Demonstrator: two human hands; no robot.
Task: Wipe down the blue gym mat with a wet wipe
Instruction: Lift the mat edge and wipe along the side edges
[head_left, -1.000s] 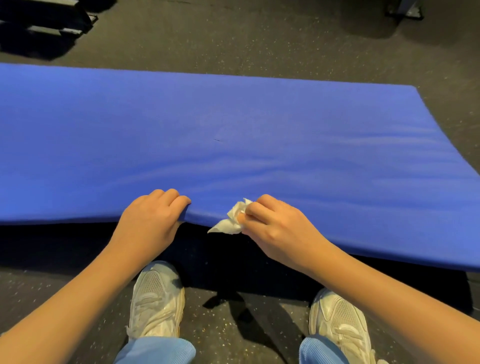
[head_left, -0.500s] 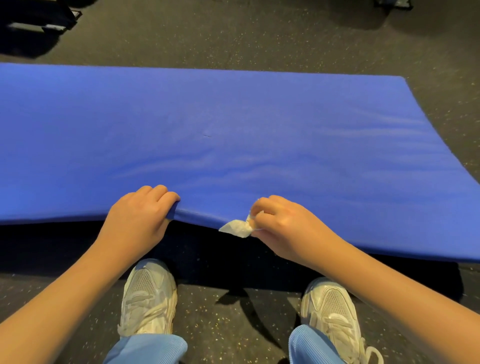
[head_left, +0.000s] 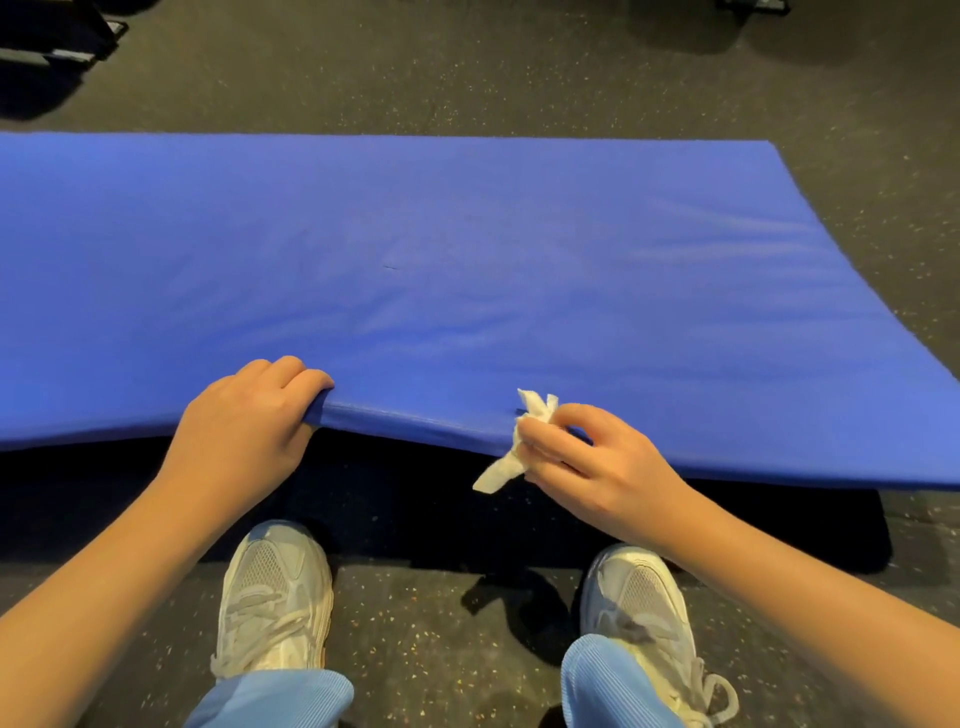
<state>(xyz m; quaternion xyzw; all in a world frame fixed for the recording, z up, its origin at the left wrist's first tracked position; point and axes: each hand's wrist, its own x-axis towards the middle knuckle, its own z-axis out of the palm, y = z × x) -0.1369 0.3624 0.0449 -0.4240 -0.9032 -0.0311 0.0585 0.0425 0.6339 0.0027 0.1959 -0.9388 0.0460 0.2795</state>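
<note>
The blue gym mat (head_left: 467, 249) stretches across the view, its near edge raised off the dark floor. My left hand (head_left: 249, 421) grips that near edge, fingers curled over the top and thumb underneath. My right hand (head_left: 597, 457) pinches a crumpled white wet wipe (head_left: 519, 441) right at the mat's near edge, a little to the right of my left hand. One end of the wipe sticks up over the mat and the other hangs down below the edge.
My two white sneakers (head_left: 275, 597) (head_left: 639, 608) and light blue trouser legs stand on the speckled dark rubber floor (head_left: 441, 649) below the mat. Dark equipment (head_left: 57, 31) sits at the far left corner, beyond the mat.
My right hand has slid to the right along the mat's near edge with the wipe and turned, so more of the wipe shows. My left hand keeps its grip on the edge.
</note>
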